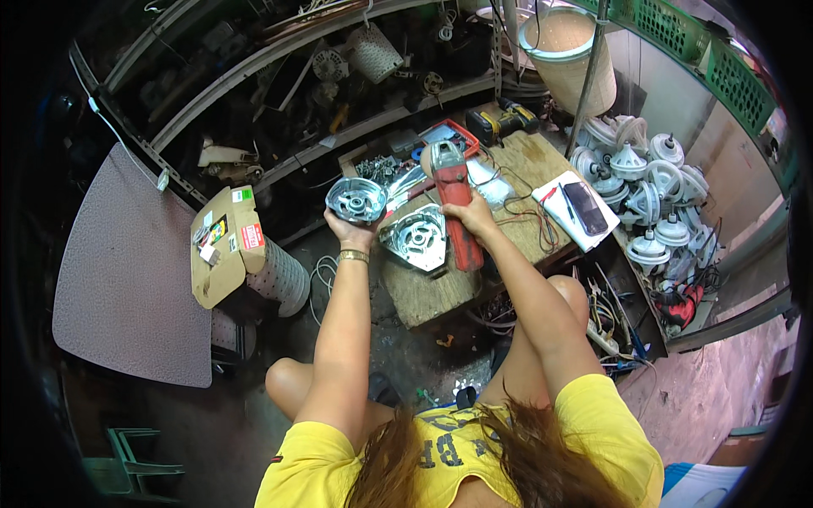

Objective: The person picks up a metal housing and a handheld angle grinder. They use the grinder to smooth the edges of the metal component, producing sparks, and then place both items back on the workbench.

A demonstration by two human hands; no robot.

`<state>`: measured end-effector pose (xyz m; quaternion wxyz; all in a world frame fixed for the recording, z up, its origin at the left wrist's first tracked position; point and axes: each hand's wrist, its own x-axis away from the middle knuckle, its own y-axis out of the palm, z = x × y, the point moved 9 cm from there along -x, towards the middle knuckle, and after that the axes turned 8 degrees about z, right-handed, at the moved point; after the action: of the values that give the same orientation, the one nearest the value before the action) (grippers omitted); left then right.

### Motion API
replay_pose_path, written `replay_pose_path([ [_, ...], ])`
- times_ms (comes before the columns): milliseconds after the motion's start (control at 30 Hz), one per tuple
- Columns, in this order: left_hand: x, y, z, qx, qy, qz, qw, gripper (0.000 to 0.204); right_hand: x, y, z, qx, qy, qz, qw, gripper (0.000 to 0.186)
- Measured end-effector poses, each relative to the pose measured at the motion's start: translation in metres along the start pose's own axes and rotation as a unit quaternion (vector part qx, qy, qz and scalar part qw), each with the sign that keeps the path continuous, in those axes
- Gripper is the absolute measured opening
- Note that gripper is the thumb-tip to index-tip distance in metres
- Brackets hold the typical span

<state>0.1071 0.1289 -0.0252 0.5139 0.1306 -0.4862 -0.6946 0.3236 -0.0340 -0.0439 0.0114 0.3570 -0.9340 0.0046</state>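
My left hand (pixel 347 231) is raised over the left side of the wooden bench, holding a round silver metal housing (pixel 354 201) from below, its hollow, ribbed inside facing up. My right hand (pixel 472 215) is closed around the body of a red angle grinder (pixel 451 179), whose grey metal head points away from me. Between my hands, a larger, roughly triangular metal casing (pixel 413 245) lies on the wooden bench (pixel 423 300), close to the grinder's left side. The fingers of my left hand are mostly hidden beneath the housing.
A yellow-black cordless drill (pixel 500 125) lies at the bench's far end. Loose screws (pixel 381 169) and a red tray (pixel 457 134) sit behind. A phone (pixel 586 208) rests on white paper at right. White gear parts (pixel 665 182) are piled beyond; a cardboard box (pixel 224 254) stands left.
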Motion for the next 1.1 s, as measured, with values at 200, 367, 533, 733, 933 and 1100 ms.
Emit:
replay_pose_path([
  [200, -0.001, 0.007, 0.001, -0.082, 0.038, -0.013, 0.996, 0.072, 0.01, 0.009, -0.009, 0.01, -0.03, -0.005, 0.999, 0.062],
  [367, 0.027, 0.1, 0.019, -0.644, 0.471, -0.183, 0.575, 0.052, 0.002, 0.0, 0.011, 0.028, -0.037, 0.012, 0.999, 0.071],
  [533, -0.028, 0.075, 0.045, -0.398, 0.259, -0.11, 0.873, 0.051, 0.014, 0.014, -0.002, 0.04, 0.003, -0.024, 0.999, 0.088],
  [733, -0.048, 0.062, 0.016, -0.245, 0.125, -0.099, 0.956, 0.05, 0.023, 0.022, -0.005, 0.058, 0.008, -0.046, 0.997, 0.083],
  [933, -0.013, 0.097, 0.019, -0.62, 0.362, -0.107, 0.688, 0.054, 0.022, 0.022, 0.0, 0.082, 0.005, -0.052, 0.995, 0.082],
  [1100, 0.008, 0.109, 0.03, -0.727, 0.443, -0.16, 0.499, 0.057, 0.0, 0.003, 0.015, 0.12, 0.014, 0.003, 0.993, 0.086],
])
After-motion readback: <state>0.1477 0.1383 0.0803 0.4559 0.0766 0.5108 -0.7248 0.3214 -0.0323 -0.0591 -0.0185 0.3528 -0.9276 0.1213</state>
